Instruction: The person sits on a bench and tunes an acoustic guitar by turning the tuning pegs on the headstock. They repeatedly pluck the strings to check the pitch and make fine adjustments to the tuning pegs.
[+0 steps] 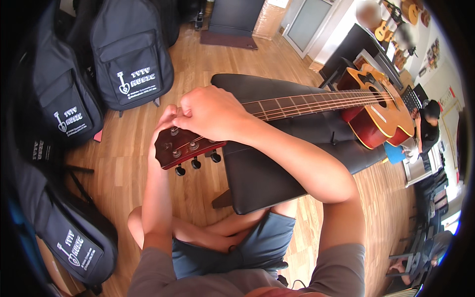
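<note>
An acoustic guitar (pixel 367 106) lies face up across a black padded bench (pixel 277 163), its body at the far right and its neck pointing toward me at the left. The dark red headstock (pixel 166 148) juts past the bench's left end, with black tuning pegs (pixel 196 163) along its near edge. From behind the headstock, my left hand (pixel 167 118) curls its fingers at the far edge. My right hand (pixel 210 111) is closed over the nut end of the strings, thumb and fingers pressed together beside the left fingers. Whatever the right fingers pinch is hidden.
Black instrument bags (pixel 131 59) stand along the left side. My crossed legs (pixel 213 237) are below the bench on the wooden floor (pixel 123 178). Farther right, a person in a black cap (pixel 431 110) sits near a wall hung with small guitars (pixel 382 30).
</note>
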`<state>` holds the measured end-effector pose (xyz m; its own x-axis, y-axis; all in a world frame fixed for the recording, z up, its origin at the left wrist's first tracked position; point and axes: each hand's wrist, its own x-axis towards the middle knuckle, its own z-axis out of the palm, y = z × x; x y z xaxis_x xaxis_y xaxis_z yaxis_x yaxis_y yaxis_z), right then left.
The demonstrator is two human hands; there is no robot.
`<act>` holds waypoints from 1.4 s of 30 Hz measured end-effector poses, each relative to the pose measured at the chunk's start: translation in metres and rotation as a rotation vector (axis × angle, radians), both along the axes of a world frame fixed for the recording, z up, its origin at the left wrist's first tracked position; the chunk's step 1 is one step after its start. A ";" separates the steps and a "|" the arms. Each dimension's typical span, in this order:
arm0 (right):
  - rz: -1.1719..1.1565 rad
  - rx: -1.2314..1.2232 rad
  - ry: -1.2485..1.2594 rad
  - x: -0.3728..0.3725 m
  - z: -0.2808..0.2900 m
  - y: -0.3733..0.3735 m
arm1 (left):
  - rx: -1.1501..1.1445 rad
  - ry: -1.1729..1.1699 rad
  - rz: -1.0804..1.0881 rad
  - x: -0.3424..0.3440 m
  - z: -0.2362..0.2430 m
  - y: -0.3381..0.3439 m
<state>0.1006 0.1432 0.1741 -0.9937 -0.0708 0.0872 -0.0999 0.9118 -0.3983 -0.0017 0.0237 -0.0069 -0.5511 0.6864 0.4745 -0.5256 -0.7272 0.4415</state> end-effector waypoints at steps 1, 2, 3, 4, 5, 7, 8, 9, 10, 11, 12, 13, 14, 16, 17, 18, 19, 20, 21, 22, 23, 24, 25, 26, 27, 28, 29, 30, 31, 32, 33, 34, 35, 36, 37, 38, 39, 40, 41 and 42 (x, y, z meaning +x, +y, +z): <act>-0.004 0.005 0.003 0.000 0.001 -0.002 | 0.054 -0.030 -0.008 -0.002 -0.006 0.000; 0.001 0.009 0.004 -0.001 0.003 -0.006 | 0.054 -0.129 -0.002 -0.008 -0.020 -0.002; 0.007 0.014 0.006 -0.002 0.004 -0.010 | 0.146 -0.118 -0.080 -0.014 -0.034 -0.001; -0.006 -0.011 0.030 -0.002 -0.002 -0.006 | 0.199 -0.177 -0.156 -0.010 -0.041 0.006; -0.013 -0.011 0.033 -0.002 -0.002 -0.005 | 0.199 -0.195 -0.204 -0.009 -0.044 0.005; -0.026 -0.018 0.036 0.000 -0.002 -0.003 | 0.155 -0.206 -0.302 -0.008 -0.046 0.008; -0.042 0.034 -0.102 0.001 0.010 -0.009 | 0.108 -0.198 -0.345 -0.007 -0.046 0.008; -0.027 0.031 -0.097 0.000 0.009 -0.010 | 0.000 -0.274 -0.350 -0.016 -0.060 0.004; -0.025 0.031 -0.089 0.000 0.008 -0.009 | -0.103 -0.354 -0.365 -0.021 -0.065 0.004; -0.024 0.030 -0.082 0.000 0.006 -0.009 | -0.099 -0.343 -0.300 -0.023 -0.072 0.002; -0.013 0.043 -0.068 -0.001 0.007 -0.010 | -0.096 -0.332 -0.236 -0.024 -0.078 0.002; -0.018 0.030 -0.076 -0.001 0.005 -0.008 | -0.095 -0.324 -0.179 -0.022 -0.082 0.005; -0.020 0.021 -0.082 -0.001 0.005 -0.008 | -0.091 -0.312 -0.119 -0.016 -0.073 0.008; -0.007 -0.044 -0.093 0.001 0.010 -0.011 | -0.091 -0.307 -0.069 -0.003 -0.043 0.002; -0.010 -0.042 -0.096 0.001 0.009 -0.010 | -0.090 -0.303 -0.047 0.006 -0.022 0.001; -0.008 -0.037 -0.096 0.001 0.010 -0.011 | -0.094 -0.254 -0.058 0.004 -0.014 -0.002; -0.006 -0.033 -0.097 0.000 0.010 -0.011 | -0.099 -0.206 -0.069 0.003 -0.006 -0.004; -0.004 -0.016 -0.078 -0.001 0.007 -0.010 | -0.138 -0.198 -0.039 0.004 0.001 -0.007; -0.003 0.000 -0.058 -0.003 0.002 -0.007 | -0.177 -0.191 -0.010 0.005 0.008 -0.009; 0.002 0.017 -0.037 -0.004 0.000 -0.006 | -0.215 -0.183 0.022 0.005 0.013 -0.012; -0.003 0.022 -0.042 -0.004 0.000 -0.006 | -0.177 -0.174 0.019 0.004 0.012 -0.011; -0.009 0.026 -0.046 -0.004 0.001 -0.006 | -0.139 -0.165 0.017 0.003 0.008 -0.008; -0.012 0.031 -0.051 -0.004 0.001 -0.007 | -0.100 -0.156 0.016 0.000 0.002 -0.007; -0.017 0.033 -0.051 -0.005 0.002 -0.008 | -0.084 -0.191 -0.013 -0.005 -0.009 -0.009; -0.022 0.034 -0.050 -0.005 0.002 -0.010 | 0.013 -0.209 -0.081 -0.009 -0.020 -0.008; -0.032 0.036 -0.054 -0.005 0.001 -0.011 | 0.113 -0.230 -0.154 -0.006 -0.023 -0.004; -0.023 0.026 -0.043 -0.004 0.001 -0.011 | 0.212 -0.248 -0.227 -0.004 -0.025 0.000; -0.014 0.016 -0.033 -0.004 0.001 -0.010 | 0.282 -0.239 -0.251 -0.001 -0.027 0.004; -0.012 0.006 -0.022 -0.003 0.002 -0.008 | 0.285 -0.268 -0.293 -0.001 -0.032 0.010; -0.004 0.005 -0.011 -0.003 0.001 -0.009 | 0.285 -0.300 -0.326 -0.004 -0.040 0.013; 0.003 0.003 0.001 -0.004 0.000 -0.010 | 0.287 -0.332 -0.360 -0.007 -0.048 0.014; 0.007 0.002 0.010 -0.004 -0.002 -0.010 | 0.246 -0.354 -0.350 -0.007 -0.051 0.012; 0.010 0.003 0.019 -0.005 -0.004 -0.010 | 0.205 -0.374 -0.343 -0.008 -0.053 0.012; 0.013 0.004 0.029 -0.005 -0.005 -0.010 | 0.147 -0.394 -0.333 -0.011 -0.055 0.012; 0.014 0.002 0.038 -0.004 -0.006 -0.009 | 0.085 -0.416 -0.323 -0.008 -0.052 0.011; 0.019 -0.010 0.043 -0.004 -0.006 -0.008 | 0.012 -0.377 -0.160 -0.004 -0.046 0.009; 0.029 -0.009 0.054 -0.005 -0.005 -0.006 | 0.025 -0.306 -0.153 -0.005 -0.047 0.011; 0.050 -0.010 0.064 -0.007 -0.006 -0.008 | 0.038 -0.237 -0.136 -0.010 -0.048 0.009; 0.063 -0.006 0.072 -0.007 -0.007 -0.008 | 0.054 -0.169 -0.127 -0.014 -0.049 0.008; 0.062 -0.008 0.076 -0.006 -0.008 -0.010 | -0.051 -0.269 -0.094 -0.017 -0.052 0.004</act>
